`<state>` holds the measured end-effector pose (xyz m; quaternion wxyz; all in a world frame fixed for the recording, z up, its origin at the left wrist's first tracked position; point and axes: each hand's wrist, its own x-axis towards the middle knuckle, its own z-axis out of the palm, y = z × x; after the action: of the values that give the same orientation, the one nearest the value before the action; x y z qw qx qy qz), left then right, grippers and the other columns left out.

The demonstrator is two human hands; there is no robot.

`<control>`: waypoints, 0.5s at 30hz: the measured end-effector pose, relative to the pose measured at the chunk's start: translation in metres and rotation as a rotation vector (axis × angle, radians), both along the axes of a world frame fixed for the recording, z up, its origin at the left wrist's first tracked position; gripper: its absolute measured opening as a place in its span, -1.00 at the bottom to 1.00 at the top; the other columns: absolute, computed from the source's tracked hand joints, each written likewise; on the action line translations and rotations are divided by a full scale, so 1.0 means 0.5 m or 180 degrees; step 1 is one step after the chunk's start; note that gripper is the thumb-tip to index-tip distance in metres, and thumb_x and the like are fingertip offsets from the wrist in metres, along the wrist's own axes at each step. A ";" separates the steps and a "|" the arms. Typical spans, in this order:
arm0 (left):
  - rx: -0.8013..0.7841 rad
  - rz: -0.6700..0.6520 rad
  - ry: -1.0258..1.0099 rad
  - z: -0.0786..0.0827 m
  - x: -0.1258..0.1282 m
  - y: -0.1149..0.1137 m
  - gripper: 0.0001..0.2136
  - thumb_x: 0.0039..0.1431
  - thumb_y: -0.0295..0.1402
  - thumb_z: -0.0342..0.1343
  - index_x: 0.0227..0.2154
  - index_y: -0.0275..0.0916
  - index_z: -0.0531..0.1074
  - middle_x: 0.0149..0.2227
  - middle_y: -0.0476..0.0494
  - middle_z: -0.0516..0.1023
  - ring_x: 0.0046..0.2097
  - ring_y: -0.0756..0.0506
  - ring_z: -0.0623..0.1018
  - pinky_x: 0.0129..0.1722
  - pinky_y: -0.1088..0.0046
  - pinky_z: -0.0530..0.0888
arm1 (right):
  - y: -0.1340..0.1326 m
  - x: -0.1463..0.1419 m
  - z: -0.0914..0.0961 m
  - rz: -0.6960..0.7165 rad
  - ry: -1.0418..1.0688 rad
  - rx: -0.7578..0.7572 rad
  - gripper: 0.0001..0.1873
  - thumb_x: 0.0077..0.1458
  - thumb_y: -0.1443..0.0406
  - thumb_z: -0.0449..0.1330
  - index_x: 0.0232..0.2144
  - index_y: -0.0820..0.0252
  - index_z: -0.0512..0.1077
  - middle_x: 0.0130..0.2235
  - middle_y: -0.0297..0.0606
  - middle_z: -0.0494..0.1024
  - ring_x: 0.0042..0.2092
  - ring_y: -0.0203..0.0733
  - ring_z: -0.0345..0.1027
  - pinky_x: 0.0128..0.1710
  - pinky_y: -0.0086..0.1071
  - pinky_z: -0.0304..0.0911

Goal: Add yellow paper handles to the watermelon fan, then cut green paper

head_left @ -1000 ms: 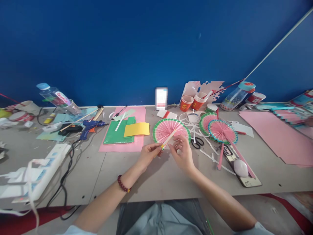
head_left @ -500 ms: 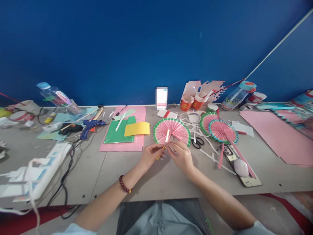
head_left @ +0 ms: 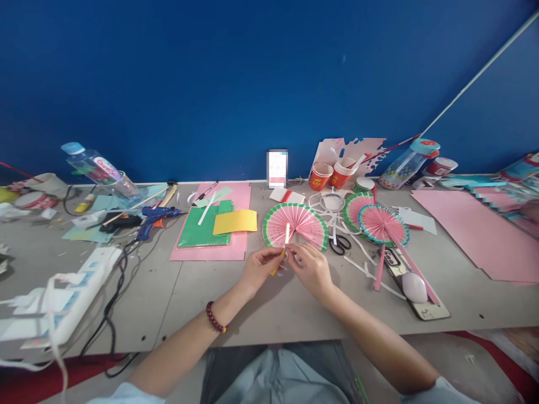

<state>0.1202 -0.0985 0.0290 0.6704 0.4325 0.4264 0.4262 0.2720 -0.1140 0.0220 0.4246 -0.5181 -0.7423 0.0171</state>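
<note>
Just in front of a pink and green watermelon paper fan (head_left: pixel 310 217), my two hands meet over the table. My left hand (head_left: pixel 261 268) is closed in a pinch on a narrow yellow strip (head_left: pixel 275 269), whose lower end shows below the fingers. From between the hands a slim pale strip (head_left: pixel 287 232) points up over the fan. My right hand (head_left: pixel 310 265) pinches at the same spot, its fingertips against those of the left. Whether the pale and yellow parts are one piece is hidden by the fingers.
Left of the fan, a yellow card (head_left: pixel 236 222) lies on a green pack (head_left: pixel 197 230) and pink paper. Further left are a blue glue gun (head_left: pixel 154 220) and a power strip (head_left: pixel 80 297). To the right lie black scissors (head_left: pixel 340 244), finished fans (head_left: pixel 384 224) and a phone (head_left: pixel 425 308).
The strip has turned slightly between my fingers, and more of its yellow lower end shows. Both hands stay in nearly the same place.
</note>
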 end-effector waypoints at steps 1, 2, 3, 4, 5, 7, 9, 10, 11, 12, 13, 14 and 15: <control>-0.0027 0.0026 -0.0006 0.002 -0.001 0.001 -0.73 -0.17 -0.26 0.32 -0.35 -0.26 0.58 -0.38 -0.13 0.60 -0.43 -0.02 0.52 -0.37 0.43 0.50 | 0.000 0.000 0.000 -0.0007 0.0066 -0.0042 -0.80 0.13 0.38 0.06 -0.26 0.14 0.47 -0.41 -0.25 0.57 -0.38 -0.22 0.42 -0.39 -0.39 0.30; -0.0060 0.0053 -0.0016 0.003 -0.002 0.001 -0.74 -0.17 -0.27 0.32 -0.36 -0.25 0.58 -0.39 -0.12 0.60 -0.44 -0.01 0.52 -0.37 0.44 0.49 | 0.000 -0.001 0.000 -0.0003 0.0095 -0.0055 -0.80 0.13 0.37 0.06 -0.25 0.14 0.47 -0.41 -0.25 0.56 -0.39 -0.23 0.42 -0.39 -0.40 0.30; -0.0098 0.0072 -0.0026 0.004 -0.003 0.002 -0.75 -0.17 -0.27 0.33 -0.37 -0.25 0.59 -0.40 -0.11 0.60 -0.45 0.00 0.51 -0.37 0.45 0.48 | -0.001 -0.001 0.000 0.0009 0.0094 -0.0033 -0.80 0.13 0.37 0.06 -0.25 0.13 0.47 -0.40 -0.25 0.57 -0.38 -0.23 0.42 -0.38 -0.40 0.30; -0.0139 0.0081 -0.0036 0.005 -0.003 0.002 -0.75 -0.17 -0.27 0.33 -0.37 -0.25 0.59 -0.42 -0.10 0.60 -0.46 0.01 0.50 -0.37 0.45 0.47 | -0.001 -0.001 0.000 0.0033 0.0065 0.0013 -0.80 0.14 0.38 0.07 -0.26 0.12 0.47 -0.38 -0.25 0.57 -0.37 -0.23 0.42 -0.36 -0.40 0.30; -0.0173 0.0088 -0.0045 0.006 -0.003 0.002 -0.75 -0.17 -0.28 0.33 -0.37 -0.25 0.59 -0.43 -0.09 0.59 -0.46 0.01 0.50 -0.38 0.46 0.46 | -0.001 0.000 0.000 0.0059 0.0017 0.0070 -0.80 0.14 0.39 0.07 -0.26 0.12 0.48 -0.35 -0.25 0.58 -0.34 -0.22 0.42 -0.33 -0.39 0.30; -0.0218 0.0084 -0.0073 0.005 -0.003 0.002 -0.75 -0.18 -0.28 0.33 -0.38 -0.26 0.59 -0.45 -0.08 0.58 -0.47 0.02 0.48 -0.40 0.48 0.45 | -0.001 0.002 0.000 0.0074 -0.0099 0.0189 -0.79 0.13 0.40 0.08 -0.26 0.11 0.49 -0.31 -0.25 0.59 -0.31 -0.20 0.42 -0.29 -0.37 0.30; -0.0245 0.0080 -0.0128 0.002 -0.002 0.001 -0.75 -0.19 -0.28 0.34 -0.38 -0.26 0.59 -0.45 -0.08 0.57 -0.47 0.03 0.47 -0.41 0.48 0.44 | -0.002 0.003 0.000 0.0066 -0.0241 0.0271 -0.78 0.13 0.41 0.08 -0.24 0.11 0.50 -0.31 -0.25 0.59 -0.30 -0.20 0.41 -0.28 -0.37 0.30; -0.0256 0.0079 -0.0167 0.001 -0.002 0.001 -0.75 -0.19 -0.28 0.34 -0.38 -0.26 0.59 -0.44 -0.08 0.58 -0.47 0.03 0.47 -0.40 0.47 0.44 | -0.002 0.004 0.000 0.0057 -0.0320 0.0332 -0.78 0.13 0.41 0.09 -0.23 0.12 0.50 -0.32 -0.25 0.59 -0.31 -0.21 0.40 -0.28 -0.37 0.30; -0.0274 0.0075 -0.0207 -0.001 -0.002 0.001 -0.75 -0.20 -0.28 0.34 -0.38 -0.26 0.59 -0.43 -0.09 0.58 -0.46 0.02 0.47 -0.39 0.47 0.44 | -0.002 0.004 0.000 0.0042 -0.0397 0.0413 -0.78 0.13 0.42 0.09 -0.23 0.13 0.49 -0.32 -0.25 0.58 -0.30 -0.21 0.39 -0.28 -0.37 0.30; -0.0293 0.0063 -0.0244 -0.002 -0.002 0.001 -0.74 -0.20 -0.28 0.35 -0.38 -0.26 0.59 -0.41 -0.10 0.58 -0.44 0.02 0.48 -0.39 0.47 0.44 | -0.003 0.003 0.001 0.0027 -0.0472 0.0512 -0.79 0.12 0.43 0.10 -0.23 0.14 0.49 -0.32 -0.25 0.58 -0.30 -0.21 0.38 -0.27 -0.38 0.29; -0.0310 0.0052 -0.0277 -0.003 -0.002 0.001 -0.74 -0.20 -0.29 0.35 -0.38 -0.27 0.59 -0.39 -0.11 0.59 -0.43 0.02 0.48 -0.38 0.47 0.44 | -0.003 0.002 0.002 0.0009 -0.0541 0.0621 -0.80 0.11 0.43 0.11 -0.24 0.16 0.48 -0.33 -0.25 0.57 -0.30 -0.21 0.38 -0.27 -0.38 0.29; -0.0323 0.0038 -0.0309 -0.003 -0.002 0.000 -0.74 -0.20 -0.29 0.35 -0.37 -0.27 0.58 -0.38 -0.12 0.59 -0.41 0.01 0.48 -0.38 0.48 0.43 | -0.004 0.001 0.003 -0.0010 -0.0604 0.0730 -0.82 0.10 0.44 0.12 -0.26 0.18 0.48 -0.34 -0.25 0.57 -0.30 -0.21 0.37 -0.27 -0.38 0.28; -0.0334 0.0021 -0.0339 -0.003 -0.003 0.000 -0.74 -0.19 -0.29 0.35 -0.37 -0.28 0.58 -0.38 -0.13 0.59 -0.40 0.01 0.48 -0.38 0.48 0.43 | -0.005 -0.001 0.004 -0.0026 -0.0661 0.0825 -0.84 0.09 0.45 0.14 -0.28 0.20 0.47 -0.36 -0.25 0.56 -0.30 -0.20 0.36 -0.28 -0.38 0.27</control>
<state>0.1189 -0.0987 0.0274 0.7124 0.3722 0.4133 0.4279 0.2717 -0.1166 0.0240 0.4090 -0.4609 -0.7760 -0.1341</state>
